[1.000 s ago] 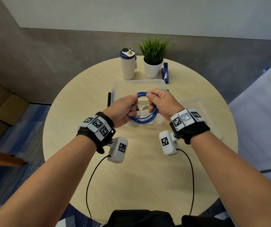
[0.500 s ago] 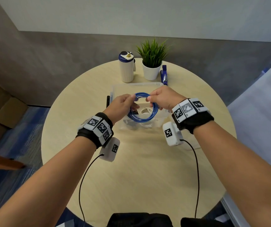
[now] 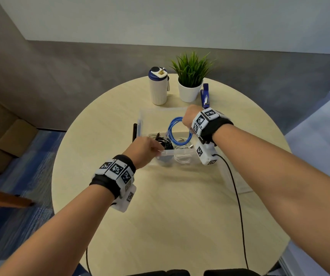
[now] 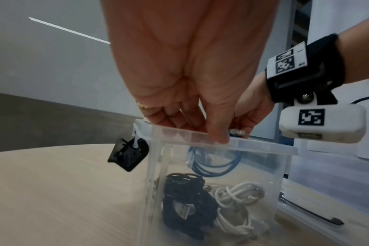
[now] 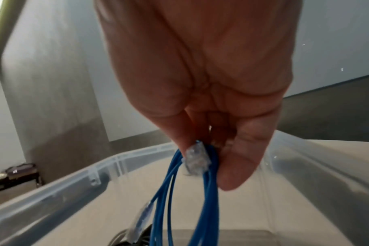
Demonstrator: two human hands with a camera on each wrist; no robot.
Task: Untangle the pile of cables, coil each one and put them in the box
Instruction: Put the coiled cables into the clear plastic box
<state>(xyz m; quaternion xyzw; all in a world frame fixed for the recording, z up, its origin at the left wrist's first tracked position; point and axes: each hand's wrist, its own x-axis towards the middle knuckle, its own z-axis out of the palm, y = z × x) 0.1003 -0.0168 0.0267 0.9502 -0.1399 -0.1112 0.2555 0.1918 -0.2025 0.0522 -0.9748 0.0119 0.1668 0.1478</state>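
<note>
Coiled blue network cable (image 3: 177,132) held over the clear plastic storage box (image 3: 142,118), hanging partly inside it.

Right hand (image 3: 189,118) pinches the top of the coil, thumb and fingers (image 5: 240,159) clamped together on the strands beside a clear plug (image 5: 197,160); the loops hang down between the box walls, a second clear plug dangling lower. Whether the coil touches the bottom cannot be told. On the box floor lie a bundled black cable (image 4: 185,199) and, just beside it, a bundled white cable (image 4: 236,204). Left hand (image 3: 143,149) grips the near rim, thumb (image 4: 218,131) on the outside, fingers curled over the edge. A black clip latch (image 4: 127,154) hangs at the box's left side. Box stands on a round pale wooden table (image 3: 170,216); behind it a white bottle with blue lid (image 3: 158,86), a green potted plant in a white pot (image 3: 190,76), and a blue stapler (image 3: 205,95).
</note>
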